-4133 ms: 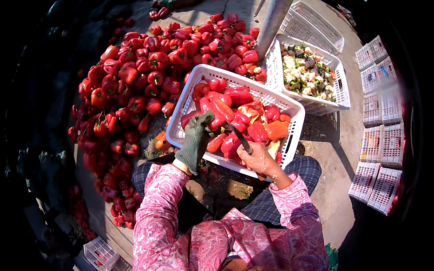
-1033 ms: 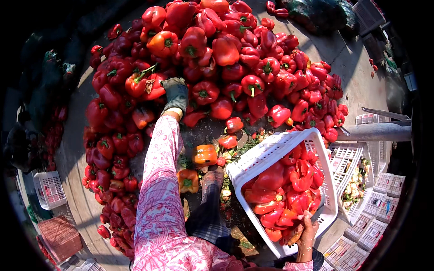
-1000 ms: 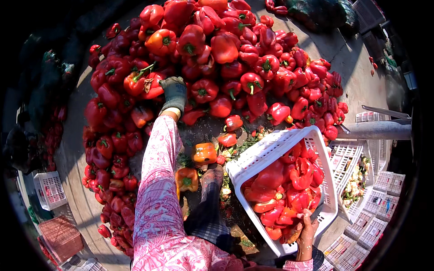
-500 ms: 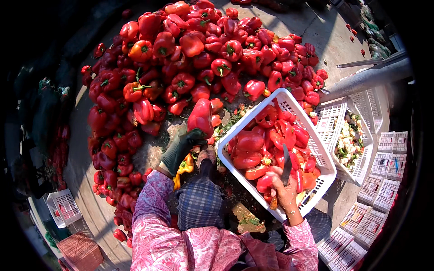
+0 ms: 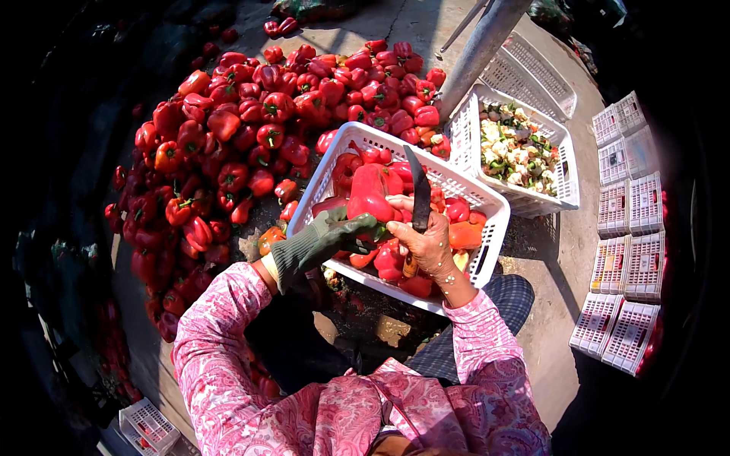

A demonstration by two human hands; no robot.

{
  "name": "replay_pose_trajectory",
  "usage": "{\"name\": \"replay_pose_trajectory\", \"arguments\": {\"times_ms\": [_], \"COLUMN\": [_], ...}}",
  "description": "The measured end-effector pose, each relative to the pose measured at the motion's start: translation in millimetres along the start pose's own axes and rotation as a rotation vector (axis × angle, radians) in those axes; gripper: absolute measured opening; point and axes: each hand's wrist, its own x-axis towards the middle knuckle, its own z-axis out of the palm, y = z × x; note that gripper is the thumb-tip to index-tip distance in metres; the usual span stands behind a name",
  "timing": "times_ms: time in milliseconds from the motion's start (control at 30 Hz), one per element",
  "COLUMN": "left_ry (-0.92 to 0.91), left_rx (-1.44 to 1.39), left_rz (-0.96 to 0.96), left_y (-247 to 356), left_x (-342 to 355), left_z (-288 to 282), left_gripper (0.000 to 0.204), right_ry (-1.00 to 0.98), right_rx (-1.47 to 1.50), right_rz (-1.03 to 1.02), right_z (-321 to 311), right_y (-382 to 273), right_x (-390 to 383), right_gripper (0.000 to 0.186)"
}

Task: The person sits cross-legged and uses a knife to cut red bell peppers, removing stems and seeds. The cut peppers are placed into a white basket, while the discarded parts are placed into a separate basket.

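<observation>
A whole red bell pepper (image 5: 370, 191) is gripped in my left hand (image 5: 323, 235), which wears a dark green glove. It is held above a white plastic crate (image 5: 464, 182) full of cut red peppers. My bare right hand (image 5: 427, 245) is closed round a knife (image 5: 418, 182), its dark blade pointing up and away from me. The right fingertips touch or nearly touch the pepper's near right side. Pale seeds cling to that wrist. Part of the knife's wooden handle shows below the fingers.
A large heap of red peppers (image 5: 243, 121) spreads beyond and left of the crate. To the right stands another white crate (image 5: 566, 163) of pale pepper cores, beside a slanting metal pole (image 5: 483, 53). Several small white crates (image 5: 608, 273) line the far right.
My left hand has brought the pepper from beside the heap to above the crate. My right hand has come up to meet it, knife still held. The view has shifted right.
</observation>
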Motion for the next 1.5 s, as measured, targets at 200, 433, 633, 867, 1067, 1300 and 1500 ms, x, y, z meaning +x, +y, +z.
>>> {"name": "replay_pose_trajectory", "arguments": {"times_ms": [200, 433, 633, 867, 1067, 1300, 1500], "left_ry": [-0.066, -0.141, -0.188, -0.217, -0.268, 0.05, 0.33], "left_rx": [-0.43, 0.038, 0.163, -0.187, -0.312, -0.101, 0.022], "left_rz": [0.104, 0.322, 0.438, 0.584, 0.037, 0.241, 0.376], "left_y": [-15.2, -43.3, -56.3, -41.2, -3.5, -23.0, -38.5], "left_x": [18.9, 19.5, 27.8, 26.5, 7.0, 31.2, 47.4], "left_z": [34.8, 38.6, 45.7, 55.6, 70.6, 63.7, 60.5], "left_gripper": [0.042, 0.044, 0.053, 0.054, 0.074, 0.079, 0.066], "right_ry": [-0.044, -0.249, -0.371, -0.297, -0.389, -0.007, 0.02], "right_rx": [0.024, 0.235, 0.392, 0.424, 0.395, 0.029, -0.246], "right_rz": [-0.184, -0.067, -0.098, -0.061, -0.06, 0.133, 0.065], "right_z": [-41.2, -68.9, -91.5, -80.0, -88.4, -77.2, -66.1], "right_y": [-0.9, 1.2, 27.6, 26.7, 28.2, 23.4, 19.0], "right_x": [-31.8, -48.9, -33.5, -19.2, -22.2, -25.7, -32.0], "right_gripper": [0.033, 0.022, 0.012, 0.01, 0.01, 0.024, 0.016]}}
